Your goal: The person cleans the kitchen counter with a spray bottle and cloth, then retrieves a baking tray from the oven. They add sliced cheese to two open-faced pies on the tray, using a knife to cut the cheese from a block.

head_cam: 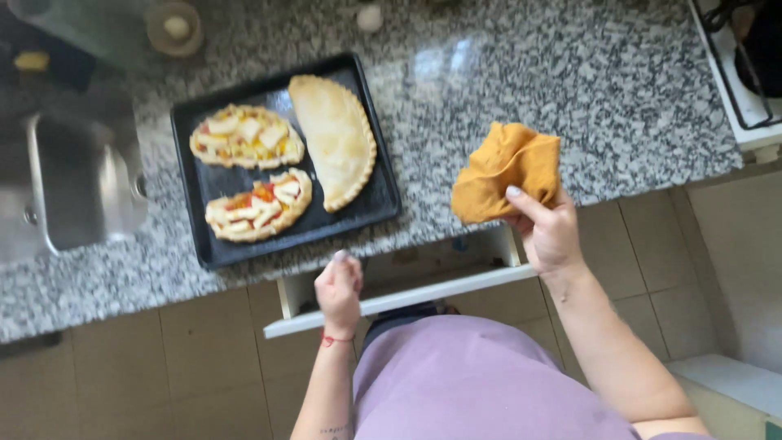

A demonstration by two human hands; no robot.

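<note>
Orange cloth [505, 173] bunched in my right hand [547, 232], pinched over the counter edge beside the black tray [220, 244]; left hand [339, 292] curled on the open drawer [407, 297] front.

A baking tray [204, 236] lies on the surface [570, 90], to the right of the sink [73, 187]. On the tray, two open pastries lie at the left, one [247, 136] behind the other [259, 205], and a folded pastry [336, 137] lies along the right side. In front of the surface, below its edge, a drawer [391, 300] stands open. The left hand [340, 287] is at the drawer's front, near the tray's front edge. The right hand [547, 232] is to the right of the tray, over the edge of the surface, with a cloth [505, 171] in its grip. A stove [745, 73] stands at the far right.
</note>
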